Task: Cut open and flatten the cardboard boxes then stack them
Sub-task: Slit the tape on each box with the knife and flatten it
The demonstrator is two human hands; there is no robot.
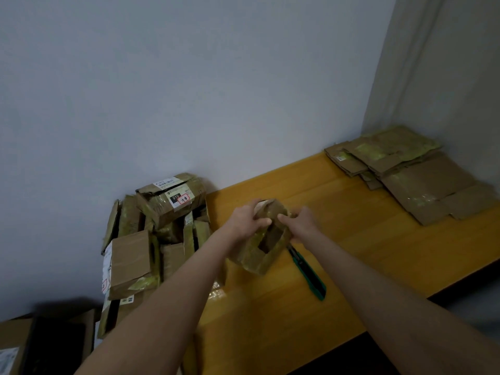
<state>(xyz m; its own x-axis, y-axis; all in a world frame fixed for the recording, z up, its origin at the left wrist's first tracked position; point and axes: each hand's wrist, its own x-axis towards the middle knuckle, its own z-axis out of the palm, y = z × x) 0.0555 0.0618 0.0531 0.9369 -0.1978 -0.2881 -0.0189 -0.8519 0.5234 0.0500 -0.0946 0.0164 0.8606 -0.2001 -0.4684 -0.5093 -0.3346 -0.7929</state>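
A pale grey wall rose behind a yellow wooden counter (351, 239). Near the counter's left edge, a small brown cardboard box bound in yellowish tape (267, 250) sat between both hands, its open mouth facing the person and its walls creased and sagging. Whether its lower corner rested on the counter could not be told.

The left hand (244, 221) had its grip clamped on the box's far left rim, fingers curled over the edge. The right hand (300, 223) had its grip clamped on the far right rim.

The step looked like pulling the cut box apart to flatten it. It would likely go best by drawing the rims outward evenly, folding along the existing creases, and leaving alone the green and black utility knife (308, 272) lying just right of the box.

Uncut taped boxes (151, 239) were heaped at the left end, and flattened cardboard sheets (414, 174) were stacked in the far right corner.
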